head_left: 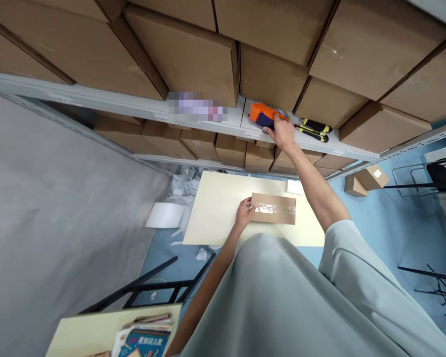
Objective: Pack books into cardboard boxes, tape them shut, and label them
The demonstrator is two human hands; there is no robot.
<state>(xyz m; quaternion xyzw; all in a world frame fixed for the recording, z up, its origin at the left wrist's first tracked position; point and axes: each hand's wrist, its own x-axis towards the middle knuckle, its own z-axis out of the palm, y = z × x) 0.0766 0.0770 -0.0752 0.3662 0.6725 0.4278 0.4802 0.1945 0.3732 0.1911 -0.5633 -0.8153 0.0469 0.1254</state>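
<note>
A flat brown cardboard box point(273, 208) with shiny clear tape along its top lies on the pale yellow table point(215, 208). My left hand point(245, 213) grips the left end of that box, fingers at its edge. Up on the grey shelf point(338, 148), my right hand point(281, 130) is closed round an orange and dark blue tape dispenser point(262, 116). Just right of that hand lie yellow and black pliers point(314, 130), touching nothing I can make out but the shelf.
Large cardboard boxes point(186, 54) fill the shelf above, and smaller ones point(230, 148) the level below. A white object point(295, 187) sits at the table's back edge. Crumpled paper point(184, 186) lies to the left. Books point(144, 342) rest on another table at lower left.
</note>
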